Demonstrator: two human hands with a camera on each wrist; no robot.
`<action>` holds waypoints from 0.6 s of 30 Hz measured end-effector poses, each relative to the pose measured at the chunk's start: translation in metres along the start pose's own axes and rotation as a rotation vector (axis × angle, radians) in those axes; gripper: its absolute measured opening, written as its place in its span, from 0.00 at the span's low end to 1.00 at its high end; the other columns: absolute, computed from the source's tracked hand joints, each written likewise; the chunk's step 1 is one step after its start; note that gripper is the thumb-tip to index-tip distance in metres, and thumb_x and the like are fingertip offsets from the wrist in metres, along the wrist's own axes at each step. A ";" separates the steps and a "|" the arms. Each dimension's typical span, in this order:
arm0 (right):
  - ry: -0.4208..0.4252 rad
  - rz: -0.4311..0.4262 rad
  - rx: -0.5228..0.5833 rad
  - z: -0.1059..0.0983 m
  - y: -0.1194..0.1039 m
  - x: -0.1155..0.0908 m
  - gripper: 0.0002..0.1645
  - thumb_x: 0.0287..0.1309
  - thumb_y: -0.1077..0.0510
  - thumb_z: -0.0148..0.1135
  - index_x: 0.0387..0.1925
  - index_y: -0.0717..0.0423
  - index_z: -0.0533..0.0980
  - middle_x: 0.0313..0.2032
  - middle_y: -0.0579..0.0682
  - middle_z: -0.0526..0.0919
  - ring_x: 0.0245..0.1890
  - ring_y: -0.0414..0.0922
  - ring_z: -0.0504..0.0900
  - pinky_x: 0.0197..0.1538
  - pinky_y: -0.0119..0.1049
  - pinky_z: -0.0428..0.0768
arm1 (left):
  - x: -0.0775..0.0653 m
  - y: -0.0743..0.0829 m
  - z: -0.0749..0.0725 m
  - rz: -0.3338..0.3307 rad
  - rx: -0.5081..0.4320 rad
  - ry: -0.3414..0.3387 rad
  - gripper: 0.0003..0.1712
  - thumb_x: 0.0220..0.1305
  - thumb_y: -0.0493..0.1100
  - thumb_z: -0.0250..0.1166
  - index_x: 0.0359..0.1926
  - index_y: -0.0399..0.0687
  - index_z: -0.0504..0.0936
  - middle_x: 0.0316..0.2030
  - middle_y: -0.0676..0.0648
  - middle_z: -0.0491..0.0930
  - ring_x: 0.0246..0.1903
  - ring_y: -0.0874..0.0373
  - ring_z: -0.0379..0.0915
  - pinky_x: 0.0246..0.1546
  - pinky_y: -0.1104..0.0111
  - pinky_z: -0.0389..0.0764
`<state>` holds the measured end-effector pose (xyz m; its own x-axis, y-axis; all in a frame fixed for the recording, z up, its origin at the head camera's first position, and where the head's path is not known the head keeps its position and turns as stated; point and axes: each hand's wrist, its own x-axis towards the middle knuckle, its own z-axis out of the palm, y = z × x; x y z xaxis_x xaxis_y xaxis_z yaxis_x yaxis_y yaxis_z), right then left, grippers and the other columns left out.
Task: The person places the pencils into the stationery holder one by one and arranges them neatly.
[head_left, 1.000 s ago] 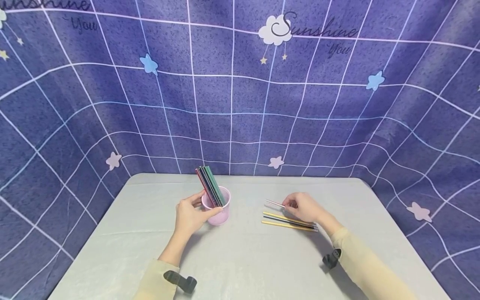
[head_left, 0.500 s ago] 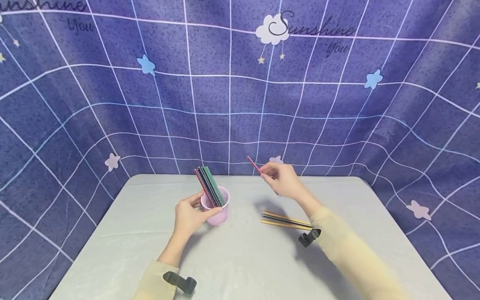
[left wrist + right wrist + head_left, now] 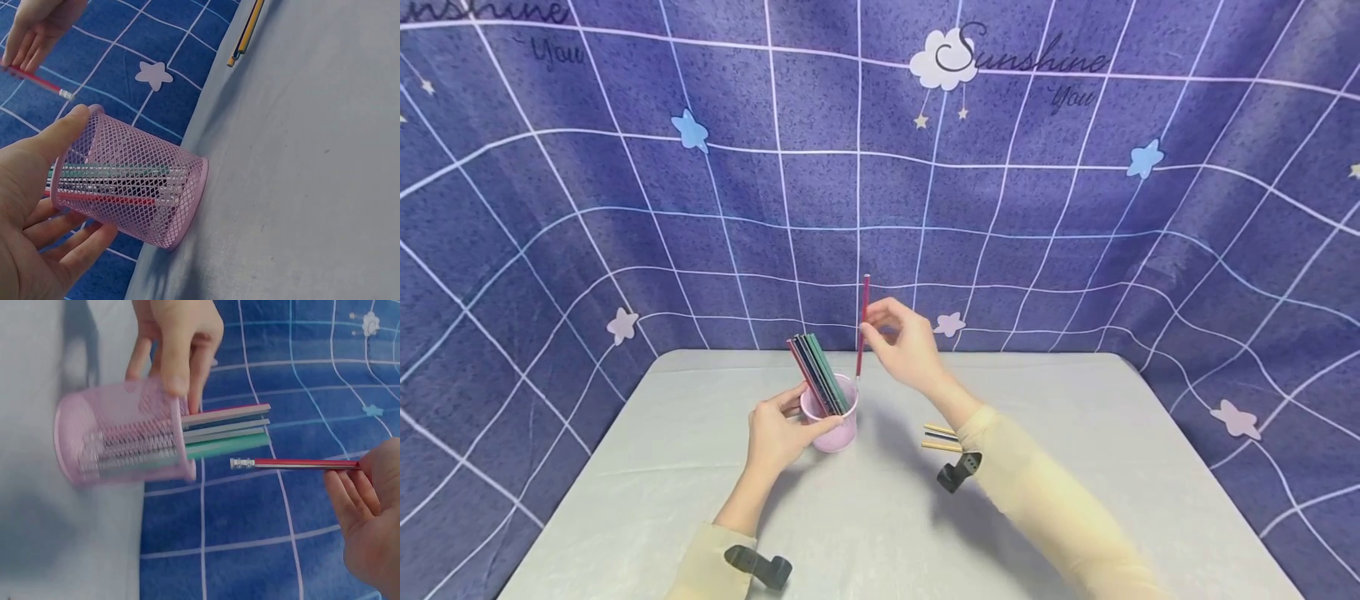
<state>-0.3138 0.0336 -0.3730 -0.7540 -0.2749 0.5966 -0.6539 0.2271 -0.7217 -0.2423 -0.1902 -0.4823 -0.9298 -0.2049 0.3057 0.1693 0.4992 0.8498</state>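
Observation:
My left hand (image 3: 778, 433) grips a pink mesh pencil cup (image 3: 134, 178) by its rim, thumb on one side and fingers on the other. Several red, dark and green pencils (image 3: 820, 375) lean to the left inside it, eraser ends down. My right hand (image 3: 906, 342) pinches a red pencil (image 3: 863, 325) between thumb and fingers. That pencil stands nearly upright, its silver eraser end (image 3: 242, 463) pointing down, just outside the cup's mouth in the right wrist view.
Several yellow and dark pencils (image 3: 940, 437) lie on the grey-covered table (image 3: 865, 517) right of the cup, partly hidden by my right sleeve (image 3: 1030, 500). Behind the table hangs a blue grid-patterned cloth (image 3: 820, 192) with stars.
My right hand has lifted the red pencil off the table, carried it left to above the cup and turned it upright. My left hand and the cup have stayed in place.

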 end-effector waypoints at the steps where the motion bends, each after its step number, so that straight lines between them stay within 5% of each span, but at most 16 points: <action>1: -0.012 0.000 -0.015 0.004 0.000 0.001 0.08 0.68 0.65 0.69 0.48 0.61 0.81 0.41 0.58 0.90 0.42 0.52 0.92 0.46 0.36 0.92 | 0.000 0.000 0.000 0.002 -0.001 -0.002 0.48 0.39 0.52 0.92 0.62 0.38 0.85 0.52 0.35 0.89 0.48 0.40 0.91 0.49 0.49 0.91; 10: -0.224 0.005 -0.179 0.038 0.002 -0.002 0.06 0.68 0.62 0.70 0.44 0.58 0.86 0.39 0.53 0.93 0.38 0.45 0.92 0.42 0.23 0.88 | -0.001 -0.001 0.000 0.012 -0.006 -0.004 0.47 0.40 0.52 0.91 0.62 0.39 0.86 0.51 0.36 0.90 0.47 0.41 0.92 0.46 0.52 0.92; 18: -0.363 0.023 -0.342 0.059 0.013 -0.006 0.05 0.67 0.60 0.72 0.43 0.57 0.87 0.38 0.50 0.94 0.36 0.42 0.93 0.41 0.21 0.86 | -0.001 0.000 -0.001 0.028 -0.007 -0.010 0.46 0.41 0.52 0.91 0.62 0.40 0.86 0.52 0.36 0.89 0.47 0.41 0.91 0.46 0.51 0.92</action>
<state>-0.3140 -0.0175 -0.4064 -0.7377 -0.5601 0.3770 -0.6663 0.5140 -0.5402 -0.2407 -0.1910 -0.4820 -0.9280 -0.1824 0.3249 0.1974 0.4990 0.8438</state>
